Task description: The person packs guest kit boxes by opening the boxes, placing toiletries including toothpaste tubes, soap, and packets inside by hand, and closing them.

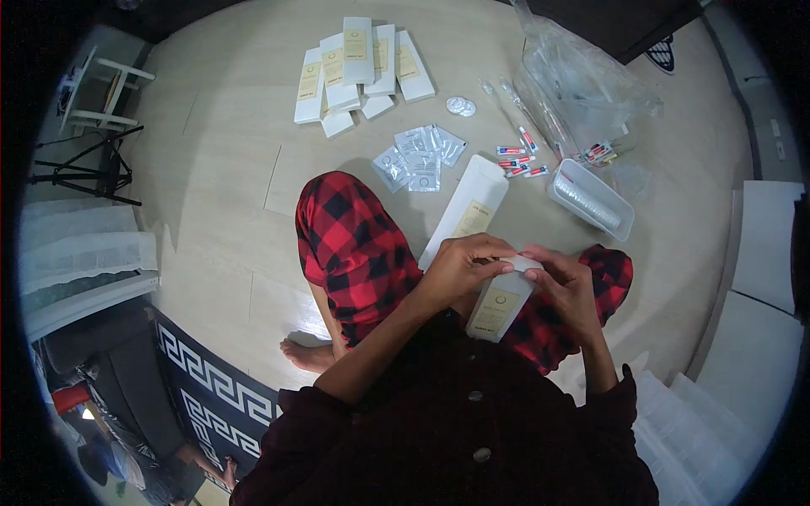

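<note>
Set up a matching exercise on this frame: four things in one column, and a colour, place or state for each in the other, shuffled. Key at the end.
1. Small tubes
2. Tray
3. Flat packets
4. Left hand and right hand

A. Silvery, overlapping on the floor
B. At the top end of a labelled white box
C. Red, white and blue
D. White, holding a row of clear items

Pairs: 1-C, 2-D, 3-A, 4-B

No txt legible: white box (504, 305) label, lower ctr, too blurry; same w/ tubes (511, 151) & sachets (424, 171), upper ctr.
</note>
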The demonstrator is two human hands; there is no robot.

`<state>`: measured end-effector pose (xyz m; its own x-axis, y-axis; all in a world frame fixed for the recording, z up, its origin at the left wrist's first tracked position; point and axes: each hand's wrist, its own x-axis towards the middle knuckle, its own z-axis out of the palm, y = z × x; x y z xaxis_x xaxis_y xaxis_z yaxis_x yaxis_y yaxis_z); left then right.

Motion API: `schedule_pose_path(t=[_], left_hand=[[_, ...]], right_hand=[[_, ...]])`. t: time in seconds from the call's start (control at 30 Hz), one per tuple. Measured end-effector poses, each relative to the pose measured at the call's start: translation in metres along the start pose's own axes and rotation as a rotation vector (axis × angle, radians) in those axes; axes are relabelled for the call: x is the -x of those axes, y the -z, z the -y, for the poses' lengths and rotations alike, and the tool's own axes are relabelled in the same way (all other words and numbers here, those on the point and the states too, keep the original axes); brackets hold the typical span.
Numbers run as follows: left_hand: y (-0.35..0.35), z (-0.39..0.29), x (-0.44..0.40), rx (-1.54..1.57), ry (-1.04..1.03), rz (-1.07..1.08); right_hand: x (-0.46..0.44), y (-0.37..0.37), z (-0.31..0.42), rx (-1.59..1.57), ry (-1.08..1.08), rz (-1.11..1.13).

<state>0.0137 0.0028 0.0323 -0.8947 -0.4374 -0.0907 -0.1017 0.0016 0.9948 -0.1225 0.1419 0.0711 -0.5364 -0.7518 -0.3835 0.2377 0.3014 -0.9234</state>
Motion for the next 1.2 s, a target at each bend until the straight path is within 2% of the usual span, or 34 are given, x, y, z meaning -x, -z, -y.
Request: schedule_pose_path(t=[0.07,0.2,0.27,0.3,0.4,0.47,0.73,0.8,0.83,0.9,1.0,1.2], left_hand=[[0.001,-0.008,0.001,-0.036,0.038,0.011],[0.007,-0.020,-0.001,-0.064,0.145,0.059],[0.011,-0.023,-0.006,-0.036,0.203,0.081],[0.012,-0.024,-0.008,-0.009,0.256,0.105],[0.018,-0.020,-0.014,0.029,0.245,0.169],[0.021,-0.016,-0.017,0.046,0.243,0.181],[0.026,-0.014,-0.022,0.024,0.289,0.232],[0.027,-0.014,-0.021,0.049,0.240,0.236],[0.026,-0.014,-0.018,0.050,0.242,0.235],[0.020,-0.010,-0.012,0.056,0.114,0.133],[0.016,-0.002,-0.011,0.156,0.212,0.122],[0.019,-0.003,-0.014,0.144,0.192,0.110]], right_hand=[[0.000,0.002,0.004,0.474,0.221,0.108],[-0.005,0.003,0.007,0.458,0.243,0.138],[-0.007,0.005,0.011,0.389,0.063,0.137],[-0.008,0.005,0.011,0.389,0.062,0.136],[-0.009,0.003,0.011,0.323,-0.013,0.164],[-0.005,-0.004,0.009,0.417,0.138,0.077],[-0.003,-0.008,0.002,0.411,0.125,0.033],[-0.004,-0.007,0.002,0.395,0.119,0.040],[-0.005,-0.007,0.002,0.378,0.133,0.048],[-0.007,-0.005,-0.001,0.361,0.146,0.056],[-0.008,-0.003,-0.005,0.305,0.095,0.065],[-0.016,-0.004,0.006,0.397,0.055,0.115]])
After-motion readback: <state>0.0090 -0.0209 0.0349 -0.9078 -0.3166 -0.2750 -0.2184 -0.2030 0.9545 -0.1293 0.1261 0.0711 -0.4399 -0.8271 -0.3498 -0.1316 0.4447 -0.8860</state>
